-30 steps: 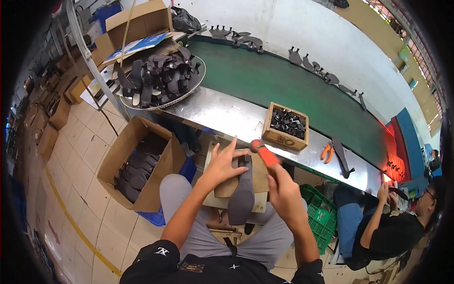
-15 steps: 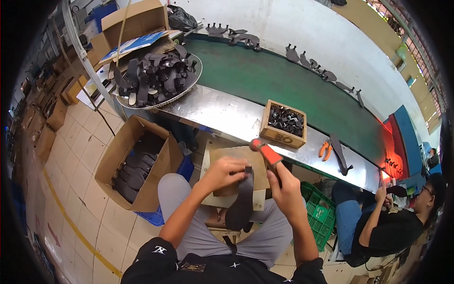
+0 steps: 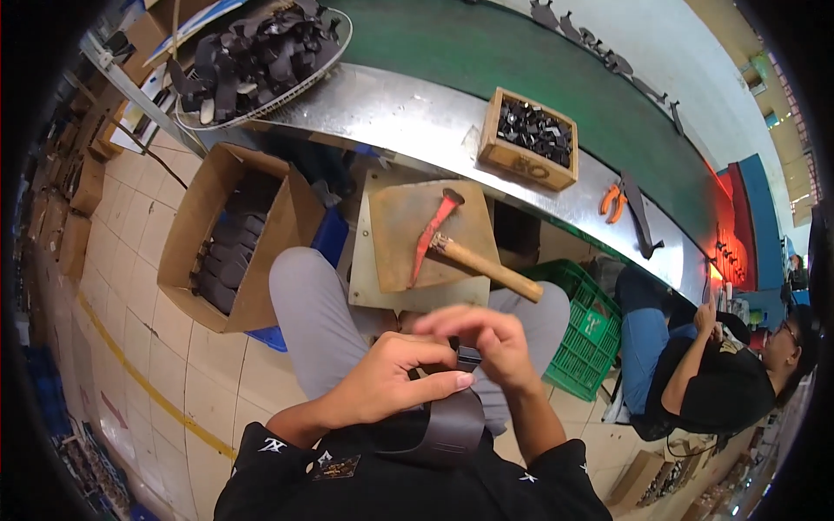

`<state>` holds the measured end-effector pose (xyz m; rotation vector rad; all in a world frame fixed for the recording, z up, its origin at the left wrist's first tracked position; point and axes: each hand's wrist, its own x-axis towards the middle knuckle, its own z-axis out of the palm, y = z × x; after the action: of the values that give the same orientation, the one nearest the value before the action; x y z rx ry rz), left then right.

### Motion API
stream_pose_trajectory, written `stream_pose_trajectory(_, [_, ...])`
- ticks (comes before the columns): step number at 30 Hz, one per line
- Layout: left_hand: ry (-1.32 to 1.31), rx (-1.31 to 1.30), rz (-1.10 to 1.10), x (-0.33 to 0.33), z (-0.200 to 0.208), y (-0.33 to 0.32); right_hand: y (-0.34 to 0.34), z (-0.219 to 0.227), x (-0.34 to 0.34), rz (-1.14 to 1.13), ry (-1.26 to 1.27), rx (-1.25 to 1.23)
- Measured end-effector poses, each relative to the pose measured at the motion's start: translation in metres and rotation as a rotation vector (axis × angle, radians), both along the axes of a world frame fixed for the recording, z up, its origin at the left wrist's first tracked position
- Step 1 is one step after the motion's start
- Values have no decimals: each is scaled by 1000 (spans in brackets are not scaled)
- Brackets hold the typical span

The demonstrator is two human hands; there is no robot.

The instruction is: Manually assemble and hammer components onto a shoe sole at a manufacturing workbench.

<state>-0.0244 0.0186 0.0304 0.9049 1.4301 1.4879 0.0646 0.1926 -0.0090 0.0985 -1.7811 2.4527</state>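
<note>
My left hand [image 3: 391, 378] is closed on a dark brown, sole-shaped shoe piece [image 3: 456, 425], held close to my body. Its wide end curves down toward my lap, and a small black block [image 3: 469, 357] sits at its narrow upper end. My left thumb presses beside that block. Bent over the same end is my right hand [image 3: 502, 347]; motion smears its fingers, so whether they grip is unclear. Beyond my hands, a red-headed hammer [image 3: 430, 234] with a wooden handle lies on a tan board [image 3: 391, 204] over a pale work stand [image 3: 360, 260].
A wooden box [image 3: 530, 174] of small black pieces stands on the metal ledge, near orange-handled pliers [image 3: 613, 204]. Dark shoe parts fill a wire basket [image 3: 287, 95] and a cardboard box [image 3: 187, 252]. A green crate [image 3: 586, 347] is at right, beside a seated co-worker [image 3: 721, 382].
The hammer has left my right hand and now lies on the board. My left hand has drawn the shoe piece toward my body, and my right hand has come to its end. The view has tilted down.
</note>
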Motion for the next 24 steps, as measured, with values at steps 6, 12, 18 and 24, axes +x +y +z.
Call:
stream_pose_trajectory(6, [-192,47,-212,10,0,-1,-5,-4,23,-55,227,48])
stream_pose_trajectory(12, [-448,43,-528,10,4,7,33,35,24,275,475,417])
stream_pose_trajectory(18, [-470,133,-654,22,-4,9,34,60,24,507,484,484])
stream_pose_trajectory(24, [-448,109,-840,12,-5,11,22,56,32,450,490,456])
